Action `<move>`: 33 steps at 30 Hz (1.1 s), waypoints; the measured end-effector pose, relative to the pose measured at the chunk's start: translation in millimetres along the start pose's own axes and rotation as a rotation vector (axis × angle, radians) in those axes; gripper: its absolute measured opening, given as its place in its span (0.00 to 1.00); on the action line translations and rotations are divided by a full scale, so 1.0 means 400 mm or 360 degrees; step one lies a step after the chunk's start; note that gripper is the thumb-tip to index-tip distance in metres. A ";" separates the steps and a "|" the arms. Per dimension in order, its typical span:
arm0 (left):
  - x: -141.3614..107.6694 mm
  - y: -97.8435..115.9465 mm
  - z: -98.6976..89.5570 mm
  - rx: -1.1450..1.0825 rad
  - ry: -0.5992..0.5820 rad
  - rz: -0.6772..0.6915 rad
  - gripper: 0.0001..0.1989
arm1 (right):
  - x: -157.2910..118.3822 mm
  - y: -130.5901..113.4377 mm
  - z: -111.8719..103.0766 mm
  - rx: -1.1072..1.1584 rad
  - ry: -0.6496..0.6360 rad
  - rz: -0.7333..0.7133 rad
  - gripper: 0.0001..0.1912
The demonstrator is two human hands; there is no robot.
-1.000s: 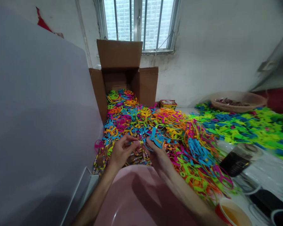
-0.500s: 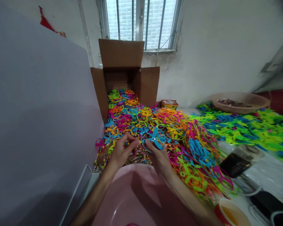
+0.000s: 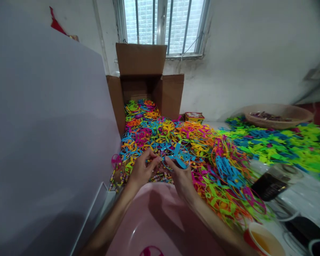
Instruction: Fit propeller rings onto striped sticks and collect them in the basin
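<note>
My right hand (image 3: 181, 174) grips a blue propeller ring (image 3: 178, 153) at its left edge, thumb on it. Just left of it, my left hand (image 3: 142, 169) is closed, thumb and fingers pinched near the ring's edge; what lies between them is too small to make out. Both hands are above the near rim of small multicoloured beads (image 3: 160, 176) and in front of a heap of coloured propeller rings (image 3: 164, 128). Beneath my forearms is a pink basin (image 3: 160, 220), with a magenta ring (image 3: 151, 251) at its bottom.
An open cardboard box (image 3: 141, 60) spills rings at the back. Green and blue pieces (image 3: 282, 142) and a shallow bowl (image 3: 278, 123) lie right. Nearer are a dark-labelled container (image 3: 272, 185) and a cup of orange liquid (image 3: 265, 241). A pale panel (image 3: 50, 135) stands left.
The view has shifted slightly, and more of the magenta ring in the basin shows. My left hand's fingertips are closer to the blue ring, which my right hand still holds.
</note>
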State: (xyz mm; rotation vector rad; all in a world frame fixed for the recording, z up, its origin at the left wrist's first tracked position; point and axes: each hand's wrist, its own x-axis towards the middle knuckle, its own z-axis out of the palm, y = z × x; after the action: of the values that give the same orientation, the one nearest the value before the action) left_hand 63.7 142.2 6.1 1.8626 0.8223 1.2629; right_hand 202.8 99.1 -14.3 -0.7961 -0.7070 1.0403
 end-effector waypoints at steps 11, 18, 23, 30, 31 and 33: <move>0.032 -0.020 -0.034 -0.0339 -0.0050 -0.0166 0.26 | 0.039 -0.045 -0.043 -0.0294 -0.0273 0.0071 0.14; 0.162 -0.146 -0.050 0.0861 -0.0343 -0.0429 0.24 | 0.111 -0.150 -0.156 -0.1245 -0.1423 0.0382 0.29; 0.128 -0.259 0.048 0.1230 -0.0840 -0.0574 0.13 | 0.214 -0.018 -0.214 -0.2253 -0.0515 -0.0006 0.17; 0.105 -0.320 0.079 0.1434 -0.1042 -0.0662 0.17 | 0.289 0.102 -0.278 -0.2690 -0.0152 -0.0147 0.27; 0.109 -0.325 0.076 0.1409 -0.1028 -0.0682 0.17 | 0.291 0.109 -0.277 -0.2707 -0.0160 -0.0166 0.27; 0.113 -0.335 0.068 0.1318 -0.0962 -0.0709 0.17 | 0.288 0.118 -0.270 -0.2714 -0.0178 -0.0208 0.27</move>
State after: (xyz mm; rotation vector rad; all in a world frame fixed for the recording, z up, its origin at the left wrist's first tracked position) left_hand 89.5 244.5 -91.8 2.2963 1.4170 0.0171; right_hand 308.9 195.1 -96.3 -2.0695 -1.7247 0.1201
